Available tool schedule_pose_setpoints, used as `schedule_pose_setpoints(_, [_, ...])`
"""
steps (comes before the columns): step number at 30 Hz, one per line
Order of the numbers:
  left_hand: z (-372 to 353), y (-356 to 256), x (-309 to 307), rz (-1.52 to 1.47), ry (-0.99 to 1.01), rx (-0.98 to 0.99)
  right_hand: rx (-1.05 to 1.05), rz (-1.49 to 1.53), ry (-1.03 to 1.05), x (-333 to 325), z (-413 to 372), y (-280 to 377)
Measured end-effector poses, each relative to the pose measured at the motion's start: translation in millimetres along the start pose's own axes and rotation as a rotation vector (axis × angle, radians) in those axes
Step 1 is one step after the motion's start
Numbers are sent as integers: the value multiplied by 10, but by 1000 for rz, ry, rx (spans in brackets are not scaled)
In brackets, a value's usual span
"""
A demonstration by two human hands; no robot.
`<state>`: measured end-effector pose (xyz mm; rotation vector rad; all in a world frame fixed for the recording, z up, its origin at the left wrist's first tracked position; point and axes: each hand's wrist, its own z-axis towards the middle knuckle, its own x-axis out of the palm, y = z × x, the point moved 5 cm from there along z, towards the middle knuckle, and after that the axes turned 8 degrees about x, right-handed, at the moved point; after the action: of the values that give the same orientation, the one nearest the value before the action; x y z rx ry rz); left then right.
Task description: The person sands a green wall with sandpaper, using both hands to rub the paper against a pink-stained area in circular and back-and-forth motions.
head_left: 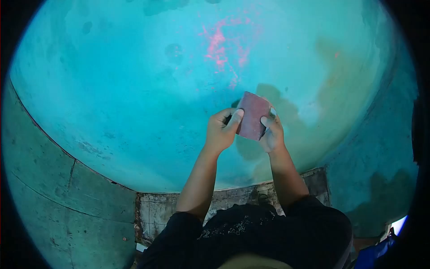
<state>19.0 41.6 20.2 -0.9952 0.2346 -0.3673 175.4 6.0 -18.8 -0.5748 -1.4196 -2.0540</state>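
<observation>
Between my two hands is a small reddish-brown rectangle of sandpaper [253, 115], held up and slightly tilted in front of the turquoise painted wall [148, 103]. My left hand [222, 130] grips its left edge, thumb on the face toward me and fingers behind. On the opposite side, my right hand [274, 131] pinches the lower right edge with the thumb in front. The fingers behind the sheet are mostly hidden. A bright pink patch [218, 47] marks the wall above the sandpaper.
Low green walls [40, 179] flank the turquoise surface on the left and right. A stained, tiled floor strip [156, 210] runs below, with a sandalled foot [263, 197] on it. Something blue [376, 253] lies at the lower right. A dark shadow falls beside my hands.
</observation>
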Motion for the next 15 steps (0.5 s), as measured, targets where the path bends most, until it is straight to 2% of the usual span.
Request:
schedule_pose_setpoints(2, [12, -159, -143, 55, -154, 152, -66, -75, -131, 78, 0, 4])
schedule_pose_setpoints(3, [61, -118, -87, 134, -98, 115, -77, 23, -163, -45, -21, -122])
schedule_pose_setpoints(5, [161, -136, 84, 167, -200, 244, -150, -121, -66, -154, 44, 87])
schedule_pose_setpoints(7, [257, -133, 322, 180, -264, 294, -118, -227, -64, -294, 162, 365])
schedule_pose_setpoints(10, [306, -229, 337, 417, -288, 457, -124, -201, -122, -276, 263, 343])
schedule_pose_setpoints(14, [444, -371, 453, 567, -361, 507, -200, -186, -110, -374, 414, 277])
schedule_pose_setpoints(15, [464, -444, 474, 740, -391, 612, -237, -211, -91, -358, 430, 264])
